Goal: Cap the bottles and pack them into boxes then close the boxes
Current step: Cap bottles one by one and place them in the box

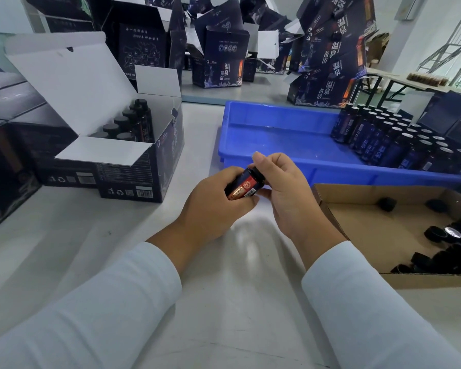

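Note:
My left hand (213, 206) grips a small dark bottle (244, 186) with a red and black label, tilted, over the white table. My right hand (280, 187) has its fingers curled round the black cap (258, 173) on the bottle's top. To the left, an open dark box (144, 166) with white flaps stands with several capped bottles (128, 123) inside. A blue tray (277, 134) behind my hands carries several uncapped bottles (399, 139) at its right end. A shallow cardboard box (328, 206) at the right contains loose black caps (445, 243).
Closed dark boxes (8, 145) are stacked at the far left. Many open and stacked dark boxes (330, 62) crowd the back of the table. A folding table (399, 81) with brown items stands at the far right.

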